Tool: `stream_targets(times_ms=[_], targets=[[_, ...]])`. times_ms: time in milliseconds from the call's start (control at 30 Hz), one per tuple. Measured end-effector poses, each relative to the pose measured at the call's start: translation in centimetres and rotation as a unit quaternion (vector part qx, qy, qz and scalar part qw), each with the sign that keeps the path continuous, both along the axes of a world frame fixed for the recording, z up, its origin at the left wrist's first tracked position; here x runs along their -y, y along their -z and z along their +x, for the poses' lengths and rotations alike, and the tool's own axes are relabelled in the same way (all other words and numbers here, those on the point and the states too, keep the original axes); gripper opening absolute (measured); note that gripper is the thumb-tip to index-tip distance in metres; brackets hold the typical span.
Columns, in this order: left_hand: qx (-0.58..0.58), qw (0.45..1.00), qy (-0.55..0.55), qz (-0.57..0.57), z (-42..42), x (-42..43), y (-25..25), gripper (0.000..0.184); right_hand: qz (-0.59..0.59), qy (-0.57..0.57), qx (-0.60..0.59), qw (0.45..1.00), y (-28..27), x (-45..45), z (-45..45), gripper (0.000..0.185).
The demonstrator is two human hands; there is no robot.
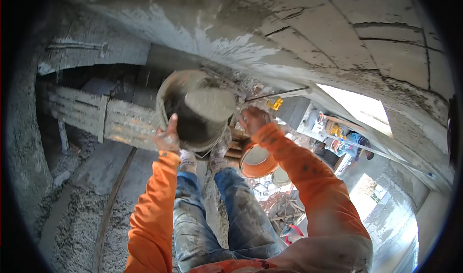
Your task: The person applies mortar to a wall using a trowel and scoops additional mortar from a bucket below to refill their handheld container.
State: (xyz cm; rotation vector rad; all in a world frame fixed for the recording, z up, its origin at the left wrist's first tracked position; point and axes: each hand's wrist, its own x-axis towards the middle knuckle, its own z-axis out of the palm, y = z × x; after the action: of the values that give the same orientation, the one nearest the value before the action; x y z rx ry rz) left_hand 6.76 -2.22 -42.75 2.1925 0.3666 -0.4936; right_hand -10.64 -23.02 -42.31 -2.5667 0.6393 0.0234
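Observation:
A round, mortar-smeared bucket (166,97) tilts in front of me, its open mouth facing my camera and grey wet mortar (212,104) inside it. My left hand (167,137) is closed on its lower left rim, thumb over the edge. At the right side of the rim, my right hand (254,120) has its fingers curled against the bucket; the exact grip is partly hidden. Below that hand stands an orange bucket (248,170) with pale grey material showing in its mouth. My shoes (219,159) are just below the tilted bucket.
Cement-caked boards (130,123) run along the left. A long strip (113,200) lies on the rough floor. Cracked plaster wall (318,31) leans close on the right. Far below are rubble (284,205), another bucket (280,177) and a person in blue (354,142).

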Motion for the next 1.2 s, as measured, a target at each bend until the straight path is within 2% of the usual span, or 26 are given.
stream_targets(times_ms=[33, 100, 133, 167, 200, 233, 267, 333, 367, 400, 433, 467, 533, 567, 600, 667, 700, 733, 767, 833, 867, 933, 1000, 1067, 1167, 1200], targets=[[-0.075, 0.997, 0.028, -0.01, 0.7, 0.4, -3.4, 0.065, 0.048, -0.027, -0.032, 0.998, -2.3, -0.3, -0.5, 0.022], [-0.037, 0.997, 0.001, -0.061, 0.4, -0.9, -3.2, 0.06, 0.092, -0.059, -0.061, 0.992, -7.4, 1.1, 1.0, 0.023], [-0.036, 0.999, 0.015, -0.029, 0.5, -1.6, -3.0, 0.059, 0.228, -0.107, -0.144, 0.957, -11.0, 2.3, 2.6, 0.022], [-0.036, 0.999, 0.03, 0.003, 0.5, -2.4, -2.9, 0.057, 0.357, -0.152, -0.223, 0.894, -13.0, 3.3, 3.5, 0.022], [-0.035, 0.998, 0.044, 0.035, 0.6, -3.2, -2.7, 0.055, 0.415, -0.231, -0.216, 0.853, -12.8, 5.3, 4.5, 0.026], [-0.02, 1.0, 0.009, -0.01, 0.4, -3.6, -2.3, 0.053, 0.515, -0.155, -0.388, 0.748, -13.5, 7.5, 6.4, 0.025], [-0.004, 0.998, -0.026, -0.057, 0.3, -3.8, -2.2, 0.051, 0.461, -0.209, -0.376, 0.776, -11.4, 10.2, 7.5, 0.024], [0.024, 0.997, -0.032, -0.069, 0.3, -3.5, -3.9, 0.05, 0.284, 0.052, -0.414, 0.863, -11.9, 14.7, 11.1, 0.031], [-0.031, 0.999, -0.03, -0.017, 0.6, -3.9, -4.2, 0.053, 0.242, 0.131, -0.249, 0.929, -14.3, 15.1, 10.8, 0.025], [-0.085, 0.996, -0.027, 0.03, 0.9, -3.7, -4.9, 0.057, 0.184, 0.204, -0.073, 0.959, -16.3, 15.6, 9.9, 0.022], [-0.011, 0.999, -0.024, -0.023, 0.7, -3.2, -5.7, 0.053, 0.123, 0.276, 0.037, 0.953, -16.7, 15.0, 8.2, 0.022], [-0.013, 0.999, -0.029, -0.031, 0.7, -2.6, -6.4, 0.053, 0.062, 0.339, 0.149, 0.927, -16.7, 13.8, 6.1, 0.023], [-0.087, 0.995, -0.027, 0.037, 1.4, -2.4, -8.3, 0.05, 0.036, 0.338, 0.038, 0.94, -18.9, 10.2, 3.4, 0.021], [-0.002, 0.998, -0.006, -0.055, 1.3, -2.0, -9.2, 0.045, 0.095, 0.249, 0.033, 0.963, -17.5, 8.9, 1.5, 0.021], [0.004, 0.998, -0.009, -0.056, 1.3, -1.4, -10.6, 0.045, 0.153, 0.158, 0.024, 0.975, -16.4, 7.9, -0.1, 0.023], [0.014, 0.995, 0.036, -0.09, 1.5, 0.0, -14.4, 0.054, 0.14, -0.002, -0.216, 0.966, -18.3, 5.3, 0.8, 0.019], [0.041, 0.991, 0.053, -0.117, 1.4, 1.1, -16.5, 0.052, 0.08, -0.108, -0.249, 0.959, -16.3, 4.7, 0.7, 0.02], [0.013, 0.992, 0.095, -0.079, 1.5, 1.5, -18.1, 0.039, 0.016, -0.211, -0.276, 0.938, -14.2, 4.6, 1.2, 0.022], [0.011, 0.99, 0.109, -0.092, 1.4, 2.1, -19.4, 0.037, 0.013, -0.21, -0.27, 0.94, -14.2, 4.0, 2.8, 0.022], [-0.013, 0.985, 0.146, -0.091, 1.1, 3.5, -22.9, 0.036, -0.1, -0.188, -0.241, 0.947, -14.7, 2.4, 5.5, 0.024], [-0.025, 0.986, 0.161, -0.041, 1.0, 4.1, -24.3, 0.038, -0.093, -0.19, -0.24, 0.948, -15.0, 1.5, 5.6, 0.024], [0.086, 0.976, 0.197, -0.035, 0.6, 4.6, -25.8, 0.041, 0.006, -0.182, -0.262, 0.948, -14.8, 0.1, 5.8, 0.022], [0.004, 0.974, 0.225, -0.033, 1.4, 4.1, -27.1, 0.05, 0.052, -0.206, -0.209, 0.954, -13.5, -0.1, 3.3, 0.022], [0.025, 0.963, 0.267, -0.022, 2.5, 2.3, -25.8, 0.048, 0.068, -0.167, -0.004, 0.984, -15.5, -0.4, 1.9, 0.024], [-0.038, 0.988, 0.133, -0.067, 2.6, 1.6, -25.9, 0.049, 0.096, -0.132, -0.038, 0.986, -18.3, -0.3, 2.3, 0.025], [-0.031, 0.99, 0.12, -0.069, 2.3, 1.9, -26.7, 0.05, 0.041, -0.118, -0.06, 0.99, -17.9, -0.1, 2.2, 0.025]])
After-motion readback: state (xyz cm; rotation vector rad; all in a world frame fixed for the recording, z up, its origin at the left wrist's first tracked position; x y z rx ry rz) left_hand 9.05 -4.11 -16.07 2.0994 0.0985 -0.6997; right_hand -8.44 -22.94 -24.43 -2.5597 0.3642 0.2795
